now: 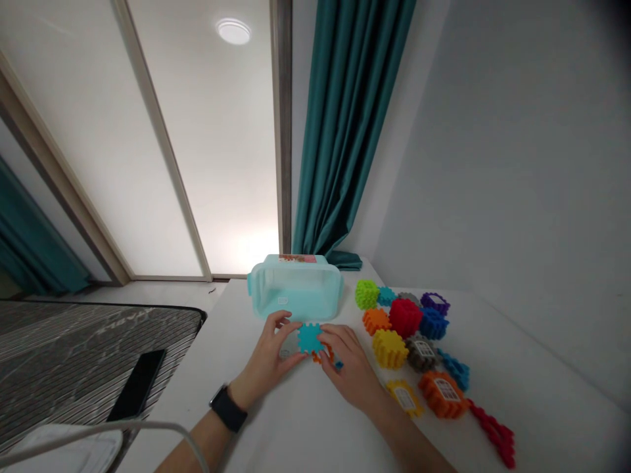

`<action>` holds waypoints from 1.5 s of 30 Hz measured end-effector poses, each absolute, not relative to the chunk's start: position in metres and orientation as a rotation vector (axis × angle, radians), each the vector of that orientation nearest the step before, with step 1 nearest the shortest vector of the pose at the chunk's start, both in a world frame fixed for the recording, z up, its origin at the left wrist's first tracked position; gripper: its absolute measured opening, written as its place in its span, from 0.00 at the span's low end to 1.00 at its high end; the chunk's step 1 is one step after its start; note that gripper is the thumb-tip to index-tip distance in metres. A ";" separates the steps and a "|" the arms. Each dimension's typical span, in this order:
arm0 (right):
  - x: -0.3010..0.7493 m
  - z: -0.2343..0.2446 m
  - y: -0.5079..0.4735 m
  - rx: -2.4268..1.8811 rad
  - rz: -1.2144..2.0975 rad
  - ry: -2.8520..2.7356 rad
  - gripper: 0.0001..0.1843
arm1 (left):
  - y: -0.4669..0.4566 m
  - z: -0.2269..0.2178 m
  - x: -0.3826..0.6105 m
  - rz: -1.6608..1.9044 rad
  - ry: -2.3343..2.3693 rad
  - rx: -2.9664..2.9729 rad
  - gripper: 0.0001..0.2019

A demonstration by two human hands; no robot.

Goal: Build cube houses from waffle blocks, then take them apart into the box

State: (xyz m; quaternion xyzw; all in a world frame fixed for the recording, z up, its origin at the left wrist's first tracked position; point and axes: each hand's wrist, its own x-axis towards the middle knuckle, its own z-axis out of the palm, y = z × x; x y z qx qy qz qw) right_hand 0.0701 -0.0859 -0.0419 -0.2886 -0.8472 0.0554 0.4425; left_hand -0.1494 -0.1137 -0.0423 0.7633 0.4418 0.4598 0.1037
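Observation:
A flat teal toy block with notched edges stands between my hands, gripped by the fingertips of my left hand and my right hand. Partly hidden behind my right fingers, an orange notched piece lies against the teal block, and a small blue piece shows below them. A translucent pale teal plastic box sits just beyond my hands. To the right lies a group of several notched blocks, including a red one and a yellow one.
Everything stands on a white table. A black phone lies on a striped mattress beyond the table's left edge. A white wall runs along the right side. A pale cable crosses the lower left.

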 end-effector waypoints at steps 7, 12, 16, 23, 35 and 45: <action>0.072 -0.035 -0.092 -0.685 0.111 -2.061 0.15 | -0.117 -0.039 -0.146 1.346 1.258 2.177 0.23; 0.072 -0.034 -0.092 -0.680 0.147 -2.054 0.15 | -0.116 -0.040 -0.145 1.353 1.237 2.127 0.24; 0.072 -0.033 -0.092 -0.675 0.181 -2.040 0.15 | -0.115 -0.040 -0.145 1.352 1.232 2.096 0.25; 0.071 -0.032 -0.092 -0.702 0.234 -2.026 0.12 | -0.118 -0.035 -0.145 1.337 1.242 2.061 0.23; 0.072 -0.033 -0.092 -0.684 0.240 -2.051 0.13 | -0.117 -0.033 -0.145 1.334 1.201 1.985 0.22; 0.073 -0.036 -0.089 -0.661 0.262 -2.016 0.08 | -0.117 -0.037 -0.145 1.216 1.078 1.904 0.15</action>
